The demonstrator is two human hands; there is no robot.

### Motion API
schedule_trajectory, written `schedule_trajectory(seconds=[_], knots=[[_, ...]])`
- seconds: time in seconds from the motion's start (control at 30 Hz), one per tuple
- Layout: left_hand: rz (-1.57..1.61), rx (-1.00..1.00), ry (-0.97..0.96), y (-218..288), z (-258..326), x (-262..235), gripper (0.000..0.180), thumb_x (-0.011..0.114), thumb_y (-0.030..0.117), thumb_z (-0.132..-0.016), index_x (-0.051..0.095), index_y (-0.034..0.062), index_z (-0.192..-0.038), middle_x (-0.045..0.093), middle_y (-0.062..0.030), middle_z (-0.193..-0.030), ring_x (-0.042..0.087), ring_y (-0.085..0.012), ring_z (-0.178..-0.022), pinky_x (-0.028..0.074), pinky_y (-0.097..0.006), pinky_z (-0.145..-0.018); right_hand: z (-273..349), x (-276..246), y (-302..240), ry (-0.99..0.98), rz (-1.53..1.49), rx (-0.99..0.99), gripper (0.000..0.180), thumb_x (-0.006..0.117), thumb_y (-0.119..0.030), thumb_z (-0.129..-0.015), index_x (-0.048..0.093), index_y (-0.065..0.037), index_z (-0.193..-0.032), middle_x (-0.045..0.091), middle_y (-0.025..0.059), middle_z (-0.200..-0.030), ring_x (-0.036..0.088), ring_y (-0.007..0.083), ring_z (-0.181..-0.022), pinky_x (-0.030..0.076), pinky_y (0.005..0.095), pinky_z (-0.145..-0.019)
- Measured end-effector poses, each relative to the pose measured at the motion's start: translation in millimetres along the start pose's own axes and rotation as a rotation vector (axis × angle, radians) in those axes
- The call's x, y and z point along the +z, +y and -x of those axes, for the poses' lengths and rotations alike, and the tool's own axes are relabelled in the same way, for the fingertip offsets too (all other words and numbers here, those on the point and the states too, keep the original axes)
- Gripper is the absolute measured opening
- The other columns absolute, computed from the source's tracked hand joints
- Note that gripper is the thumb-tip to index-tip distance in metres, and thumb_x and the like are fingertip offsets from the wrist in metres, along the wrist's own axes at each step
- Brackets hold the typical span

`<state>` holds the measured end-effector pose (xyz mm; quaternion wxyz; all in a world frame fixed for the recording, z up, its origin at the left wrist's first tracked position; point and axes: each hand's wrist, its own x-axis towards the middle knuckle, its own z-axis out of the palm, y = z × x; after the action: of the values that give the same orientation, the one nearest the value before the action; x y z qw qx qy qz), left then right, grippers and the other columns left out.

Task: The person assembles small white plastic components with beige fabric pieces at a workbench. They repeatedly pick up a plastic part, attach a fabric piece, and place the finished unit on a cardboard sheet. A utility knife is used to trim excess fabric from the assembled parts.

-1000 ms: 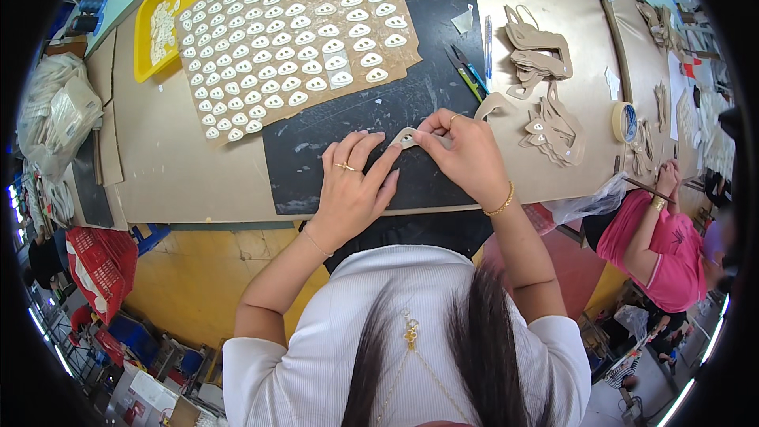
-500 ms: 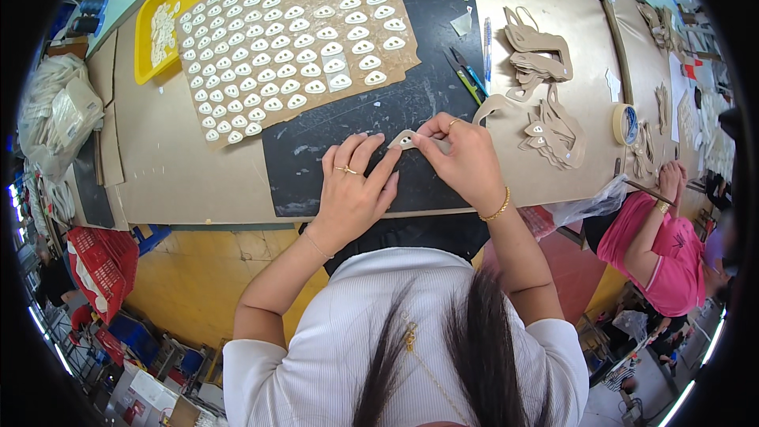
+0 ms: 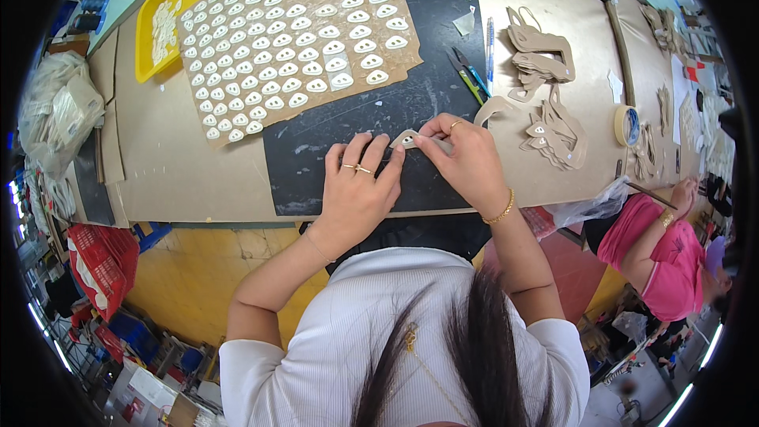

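Observation:
On the black mat (image 3: 332,142) lies the end of a beige strip (image 3: 494,108), looking like cut leather. A white patch with two dark holes (image 3: 408,141) sits on that end. My right hand (image 3: 468,160) pinches the strip just right of the patch between thumb and forefinger. The fingertips of my left hand (image 3: 357,182) close on its left edge, the thumb partly hidden. Beyond, many similar white patches (image 3: 340,80) stand in rows on a brown sheet (image 3: 387,55) that overlaps the mat.
A yellow tray (image 3: 144,39) holds loose white pieces at the far left. Green-handled nippers (image 3: 468,79) and a pen (image 3: 490,51) lie right of centre, near piled beige cutouts (image 3: 545,55). Further right are a tape roll (image 3: 627,125), a hammer (image 3: 621,47) and a person in pink (image 3: 664,257).
My left hand has shifted slightly right, its fingers drawn closer to the strip's end. The right hand keeps its pinch. At the right, the person in pink has moved their hands.

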<state>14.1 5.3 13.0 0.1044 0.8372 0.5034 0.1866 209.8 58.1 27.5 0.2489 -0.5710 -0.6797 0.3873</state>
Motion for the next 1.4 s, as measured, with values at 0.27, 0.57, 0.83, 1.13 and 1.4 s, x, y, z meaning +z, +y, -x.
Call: schedule_trajectory(seconds=[0.27, 0.57, 0.83, 1.13, 1.4], knots=[[-0.002, 0.082, -0.048, 1, -11, -5, 0.04, 0.073, 0.009, -0.078, 0.067, 0.0009, -0.117, 0.06, -0.0095, -0.13, 0.056, -0.0269, -0.123, 0.041, -0.047, -0.1, -2, -7, -1, -0.068, 0.072, 0.011, 0.013, 0.075, -0.013, -0.087, 0.07, -0.002, -0.092, 0.067, 0.0125, -0.084, 0.066, 0.0308, -0.076, 0.052, 0.0394, -0.07], [-0.076, 0.137, -0.058, -1, -11, -6, 0.039, 0.072, 0.016, -0.076, 0.068, 0.0011, -0.111, 0.061, -0.0131, -0.129, 0.054, -0.028, -0.126, 0.041, -0.05, -0.101, -3, -6, -2, -0.06, 0.091, 0.053, 0.012, 0.074, -0.012, -0.085, 0.07, -0.002, -0.089, 0.067, 0.013, -0.083, 0.067, 0.031, -0.077, 0.053, 0.0392, -0.071], [-0.109, 0.154, -0.083, 2, -16, -11, 0.027, 0.066, 0.016, -0.083, 0.069, 0.003, -0.106, 0.062, -0.0136, -0.126, 0.056, -0.0285, -0.125, 0.042, -0.052, -0.1, -5, -5, 0, -0.051, 0.075, 0.089, 0.011, 0.073, -0.011, -0.085, 0.071, -0.001, -0.087, 0.067, 0.0144, -0.08, 0.067, 0.0308, -0.074, 0.053, 0.0397, -0.069], [-0.127, 0.161, -0.107, 0, -15, -11, 0.026, 0.063, 0.018, -0.085, 0.07, 0.0042, -0.106, 0.062, -0.0132, -0.127, 0.056, -0.0275, -0.124, 0.041, -0.052, -0.1, -8, -6, -4, -0.079, 0.116, 0.064, 0.012, 0.072, -0.012, -0.085, 0.069, 0.0, -0.086, 0.067, 0.0155, -0.08, 0.067, 0.0324, -0.075, 0.052, 0.0412, -0.069], [-0.05, 0.125, -0.037, -5, -9, -2, 0.045, 0.07, 0.016, -0.078, 0.066, 0.0033, -0.12, 0.062, -0.011, -0.13, 0.054, -0.0258, -0.126, 0.04, -0.05, -0.099, -14, -9, -3, -0.155, 0.129, 0.085, 0.017, 0.073, -0.013, -0.088, 0.068, 0.003, -0.088, 0.067, 0.0133, -0.078, 0.063, 0.0241, -0.064, 0.05, 0.0353, -0.062]])
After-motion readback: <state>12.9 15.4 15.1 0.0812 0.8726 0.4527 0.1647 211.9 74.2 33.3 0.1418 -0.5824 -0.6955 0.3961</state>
